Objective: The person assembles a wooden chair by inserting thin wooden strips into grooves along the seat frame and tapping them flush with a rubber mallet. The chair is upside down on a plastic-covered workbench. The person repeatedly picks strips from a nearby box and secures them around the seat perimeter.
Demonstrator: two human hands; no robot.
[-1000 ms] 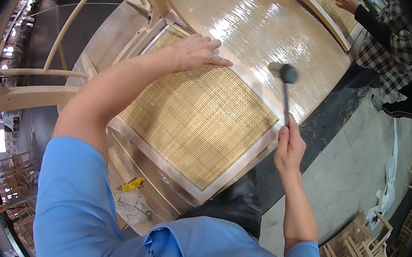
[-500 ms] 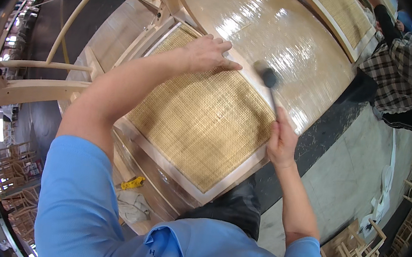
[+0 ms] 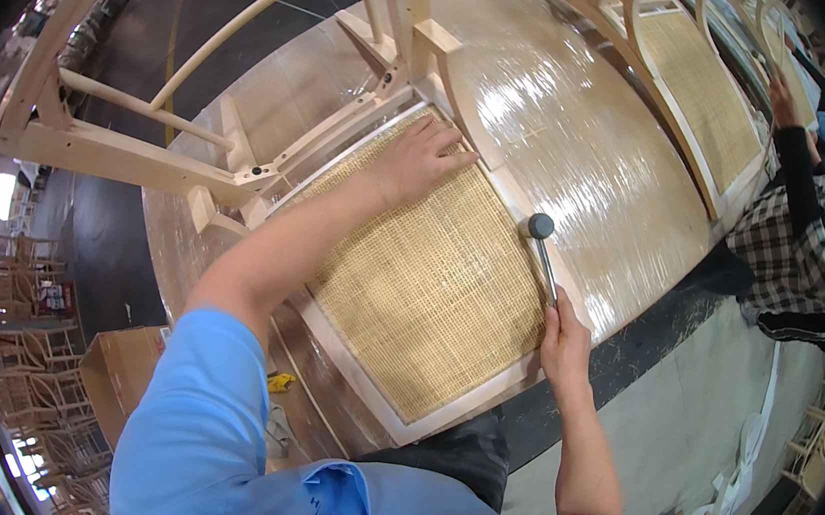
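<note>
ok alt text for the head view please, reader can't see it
The right hand holds a dark-headed mallet at the upper right edge of a framed woven cane panel; the left hand lies near its top corner. A pale wooden chair frame is at left.

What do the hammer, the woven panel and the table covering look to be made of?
Dark-headed, grey-shafted hammer: matte head, probably rubber; shiny shaft, likely metal.
Tan, four-sided woven panel: apparently cane, by its fine straw-coloured mesh; varnish unclear.
Clear, wrinkled table covering: seemingly glossy plastic film, given streaky glare.
</note>
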